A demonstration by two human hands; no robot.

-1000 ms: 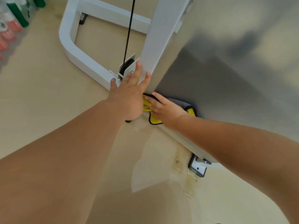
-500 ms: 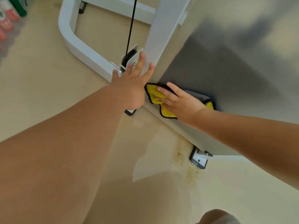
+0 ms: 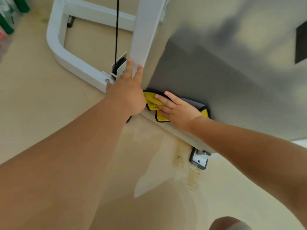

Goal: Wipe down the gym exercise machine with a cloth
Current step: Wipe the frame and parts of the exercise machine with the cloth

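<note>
The gym machine has a white upright post (image 3: 146, 30), a curved white base frame (image 3: 56, 45) and a large grey side panel (image 3: 224, 83). A yellow cloth (image 3: 150, 101) with black edging and a grey side lies against the bottom edge of the panel. My right hand (image 3: 177, 110) presses flat on the cloth with straight fingers. My left hand (image 3: 127, 95) rests open against the foot of the white post, fingers pointing up beside the pulley.
A black cable (image 3: 116, 30) runs down into a pulley bracket (image 3: 119, 67) at the post's base. A metal floor bracket (image 3: 199, 159) sits under the panel's lower edge. Green and red bottles (image 3: 6, 22) stand at far left. My knee (image 3: 229, 224) shows at the bottom.
My right hand has slid the cloth along the panel's bottom edge, first to the right, then slightly back left toward my left hand. My left hand stays on the post.
</note>
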